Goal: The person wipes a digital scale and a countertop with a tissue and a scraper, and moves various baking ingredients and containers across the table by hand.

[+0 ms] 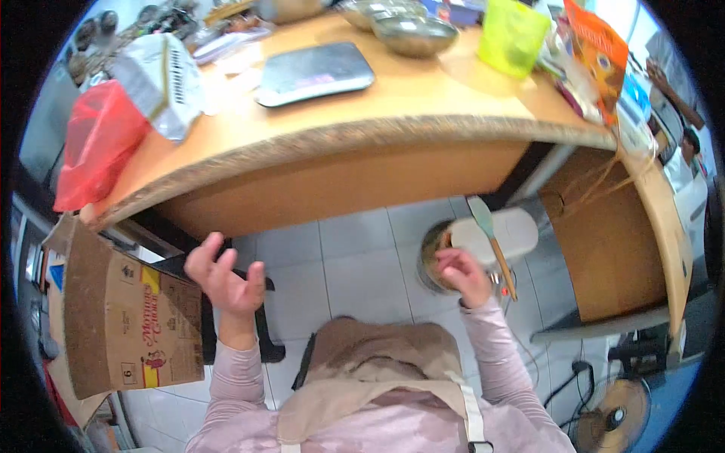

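Observation:
My left hand (228,278) is raised beside the cardboard box, empty, with its fingers spread. Over to the right, my right hand (465,276) hovers by a metal mixing bowl (430,276); its fingers are loosely bent and apart, and I see nothing in them. The bowl sits under the white head of a stand mixer (519,231), low down near the tiled floor. Across the mixer lies a spatula (481,214) with a pale green blade and a wooden handle. The bowl's contents are partly hidden by the mixer head and my hand.
On the wooden table (445,83) are a digital scale (317,72), metal bowls (415,36), a yellow-green jug (513,38), an orange bag (596,53) and a red plastic bag (102,143). A cardboard box (132,317) stands left; a fan (615,415) is lower right.

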Demonstrator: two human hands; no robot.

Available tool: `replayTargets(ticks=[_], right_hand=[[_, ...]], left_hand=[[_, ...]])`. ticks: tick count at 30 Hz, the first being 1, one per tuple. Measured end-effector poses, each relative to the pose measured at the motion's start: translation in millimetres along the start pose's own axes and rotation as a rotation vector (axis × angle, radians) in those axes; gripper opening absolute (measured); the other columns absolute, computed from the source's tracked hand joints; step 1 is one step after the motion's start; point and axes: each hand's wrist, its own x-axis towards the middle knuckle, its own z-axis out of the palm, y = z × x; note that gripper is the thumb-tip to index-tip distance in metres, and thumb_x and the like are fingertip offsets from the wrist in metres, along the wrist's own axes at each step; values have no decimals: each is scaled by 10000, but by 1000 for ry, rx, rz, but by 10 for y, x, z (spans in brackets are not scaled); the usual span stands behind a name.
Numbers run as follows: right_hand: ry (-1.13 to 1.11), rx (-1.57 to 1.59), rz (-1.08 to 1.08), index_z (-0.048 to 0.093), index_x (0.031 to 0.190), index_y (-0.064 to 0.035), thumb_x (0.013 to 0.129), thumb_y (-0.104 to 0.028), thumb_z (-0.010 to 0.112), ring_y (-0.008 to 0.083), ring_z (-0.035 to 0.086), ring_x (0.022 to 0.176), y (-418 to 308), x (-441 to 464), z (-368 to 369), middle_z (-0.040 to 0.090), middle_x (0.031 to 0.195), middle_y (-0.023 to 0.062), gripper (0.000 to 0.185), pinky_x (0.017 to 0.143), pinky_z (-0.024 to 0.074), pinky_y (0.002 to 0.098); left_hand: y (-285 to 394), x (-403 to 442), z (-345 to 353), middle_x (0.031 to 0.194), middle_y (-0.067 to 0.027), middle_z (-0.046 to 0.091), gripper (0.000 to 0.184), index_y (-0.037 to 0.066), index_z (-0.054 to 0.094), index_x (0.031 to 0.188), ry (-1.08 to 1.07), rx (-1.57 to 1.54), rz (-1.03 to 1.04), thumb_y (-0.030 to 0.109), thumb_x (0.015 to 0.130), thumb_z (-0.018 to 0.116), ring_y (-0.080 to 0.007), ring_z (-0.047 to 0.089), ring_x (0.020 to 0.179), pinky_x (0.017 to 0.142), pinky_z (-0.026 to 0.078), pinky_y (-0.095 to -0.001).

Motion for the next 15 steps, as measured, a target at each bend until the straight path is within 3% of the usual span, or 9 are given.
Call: replayTargets(ticks=[2, 3, 6, 8, 9, 15], right_hand=[[44, -142, -348, 570, 1054, -18, 786, -103, 595, 114, 502, 811, -856, 230, 267, 539, 874, 38, 282, 727, 401, 238], [46, -212, -603, 581, 1023, -8, 783, -134, 614, 126, 497, 789, -1166, 426, 365, 535, 866, 46, 273, 717, 397, 248], [149, -405, -943, 586, 998, 5, 767, -166, 646, 145, 496, 772, -1875, 888, 576, 534, 851, 60, 293, 700, 400, 267], [273, -577, -1003, 590, 1006, -9, 744, -139, 651, 166, 507, 787, -2235, 1189, 695, 543, 866, 74, 298, 702, 403, 272], [311, -644, -981, 590, 1009, -15, 736, -126, 651, 181, 512, 806, -2360, 1314, 709, 545, 883, 82, 301, 714, 406, 281], [561, -966, -982, 576, 1053, -38, 721, -76, 652, 281, 506, 970, -2660, 2068, 534, 529, 1014, 129, 342, 841, 406, 369]], left_hand=[[-228, 505, -153, 1242, -202, 451, 399, 12, 465, 1174, 236, -33, 124, 184, 836, 591, -314, 420, 1174, 991, 335, -421], [-345, 734, -214, 1254, -202, 443, 390, 10, 466, 1172, 280, -2, 151, 180, 840, 582, -314, 411, 1186, 1000, 326, -427], [-541, 1194, -284, 1288, -201, 419, 367, 5, 473, 1164, 337, 15, 113, 172, 848, 560, -311, 386, 1217, 1026, 295, -442], [-620, 1442, -250, 1312, -198, 403, 358, 4, 479, 1156, 293, -70, 11, 170, 849, 553, -308, 374, 1231, 1040, 273, -451], [-700, 1537, -240, 1301, -203, 405, 389, 23, 493, 1145, 281, -65, -15, 225, 827, 592, -295, 390, 1200, 1018, 281, -391], [-1040, 1894, -99, 1350, -167, 366, 474, 4, 434, 1220, 339, -125, -229, 227, 830, 584, -276, 311, 1268, 1051, 231, -440]])
